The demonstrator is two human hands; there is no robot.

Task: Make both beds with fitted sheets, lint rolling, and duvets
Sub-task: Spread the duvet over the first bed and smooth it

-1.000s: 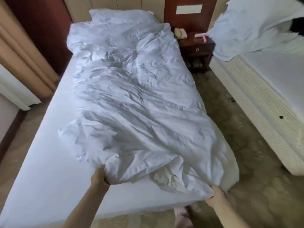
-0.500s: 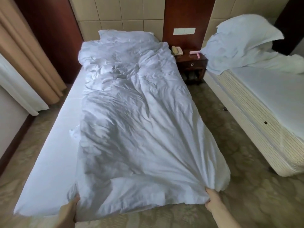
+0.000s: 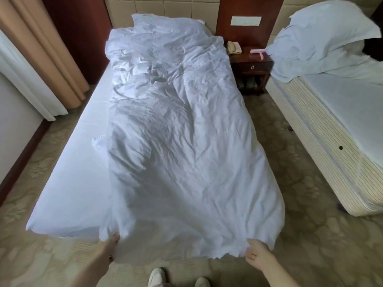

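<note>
Head view: left hand (image 3: 109, 245) pinches the white duvet (image 3: 182, 152) at its near corner; right hand (image 3: 258, 255) has fingers spread loose against the hem. Duvet lies lengthwise on the bed (image 3: 68, 183), foot end overhanging.

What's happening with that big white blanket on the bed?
A person stands at the foot of the bed, making it. The left hand grips the duvet by its near edge. The right hand is at the other corner, but its grip is too blurred to tell. The duvet lies wrinkled and off to one side, leaving the fitted sheet bare beside it. The second bed has only a heap of bedding at its head.
</note>
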